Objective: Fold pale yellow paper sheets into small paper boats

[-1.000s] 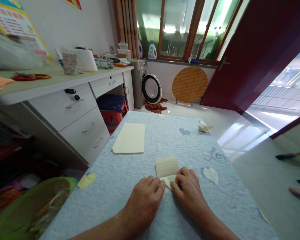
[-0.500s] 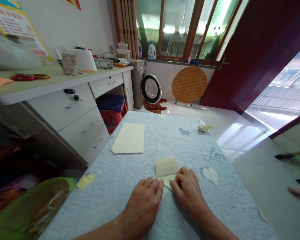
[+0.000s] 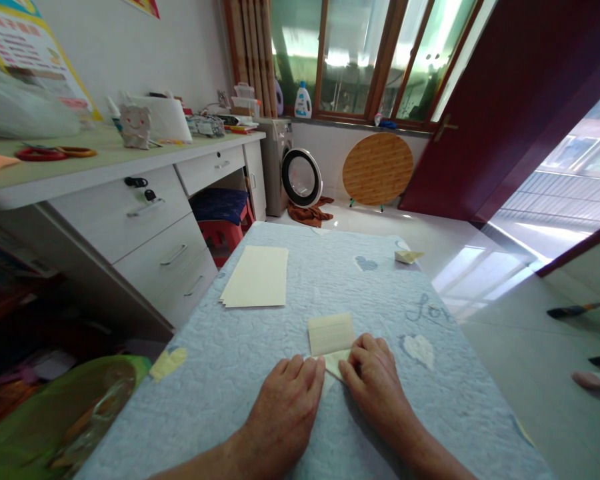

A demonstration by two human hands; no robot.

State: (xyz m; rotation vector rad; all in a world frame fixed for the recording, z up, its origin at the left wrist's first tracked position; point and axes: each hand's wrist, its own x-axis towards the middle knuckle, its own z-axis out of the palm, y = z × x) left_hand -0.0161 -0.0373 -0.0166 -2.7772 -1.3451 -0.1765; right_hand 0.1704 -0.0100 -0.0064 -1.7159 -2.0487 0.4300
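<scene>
A folded sheet of pale yellow paper (image 3: 331,333) lies on the cloth-covered table, its upper flap spread flat and a slanted fold along its lower part. My left hand (image 3: 289,407) presses its bunched fingertips onto the left end of that fold. At the right end, my right hand (image 3: 373,377) is closed with thumb and fingers on the paper. Parts of the sheet's lower edge are hidden under both hands. Beyond my left hand rests a stack of pale yellow sheets (image 3: 257,277). A small folded paper piece (image 3: 408,256) stands near the table's far right corner.
The table wears a light blue quilted cover (image 3: 380,307). A green bin (image 3: 75,413) stands beside its left edge. White drawers (image 3: 145,220) and a desk with scissors (image 3: 43,153) line the left wall. An open washing machine (image 3: 277,167) and a round wooden board (image 3: 379,169) are beyond.
The whole view has shifted very slightly. Both hands keep the same hold on the folded paper, and nothing else has visibly moved.
</scene>
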